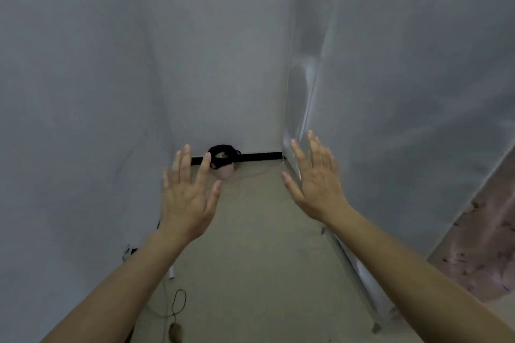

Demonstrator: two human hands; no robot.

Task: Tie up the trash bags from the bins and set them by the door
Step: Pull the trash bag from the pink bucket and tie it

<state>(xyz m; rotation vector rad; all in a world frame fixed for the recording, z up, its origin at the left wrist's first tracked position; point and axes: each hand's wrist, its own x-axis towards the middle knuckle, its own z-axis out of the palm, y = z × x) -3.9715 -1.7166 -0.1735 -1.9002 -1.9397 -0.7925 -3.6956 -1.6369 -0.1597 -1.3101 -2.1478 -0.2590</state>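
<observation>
A small pink bin (224, 171) lined with a black trash bag (222, 155) stands on the floor at the far end of a narrow corridor, against the back wall. The bag's rim is folded over the bin's top and pale contents show inside. My left hand (188, 193) is raised in front of me, fingers spread, holding nothing; it overlaps the bin's left side in the view but is well short of it. My right hand (313, 179) is raised too, open and empty, to the right of the bin.
White sheet walls (83, 92) close the corridor on the left and back; a white panel (404, 92) on metal feet lines the right. Cables (178, 303) and a small white item (172, 274) lie on the beige floor (259, 231) at the left. A pink patterned surface (485, 245) shows at the right.
</observation>
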